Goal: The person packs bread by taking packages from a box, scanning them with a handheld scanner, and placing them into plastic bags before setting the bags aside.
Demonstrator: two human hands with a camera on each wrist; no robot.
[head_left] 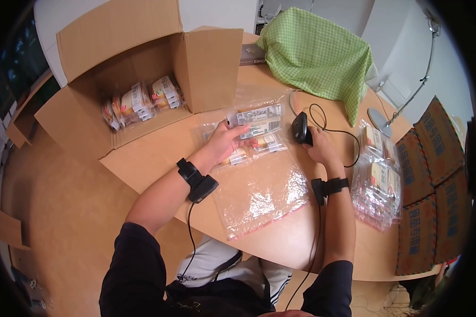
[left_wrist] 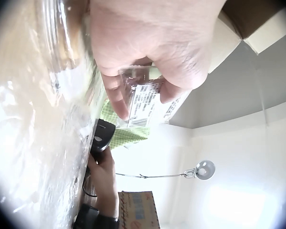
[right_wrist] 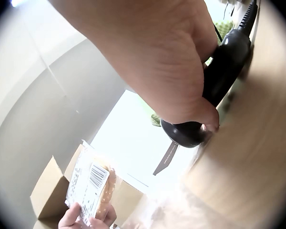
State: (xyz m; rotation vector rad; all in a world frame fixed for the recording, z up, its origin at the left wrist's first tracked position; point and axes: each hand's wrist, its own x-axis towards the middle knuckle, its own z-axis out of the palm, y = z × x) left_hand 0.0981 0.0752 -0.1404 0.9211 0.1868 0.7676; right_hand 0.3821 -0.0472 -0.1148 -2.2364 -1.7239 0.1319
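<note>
My left hand (head_left: 223, 143) pinches a clear-wrapped bread packet (head_left: 260, 113), its white barcode label turned up, above other packets (head_left: 267, 142) on a large clear plastic bag (head_left: 259, 195). The right wrist view shows a sesame bun inside that packet (right_wrist: 90, 183). My right hand (head_left: 322, 148) grips a black handheld scanner (head_left: 300, 128), to the right of the packet and apart from it. A black cable runs from the scanner.
An open cardboard box (head_left: 211, 68) holding packets stands at the back left. Bagged packets (head_left: 378, 179) lie at the right beside printed cardboard (head_left: 433, 185). A green checked cloth (head_left: 317, 53) and a lamp base (head_left: 378, 121) are behind.
</note>
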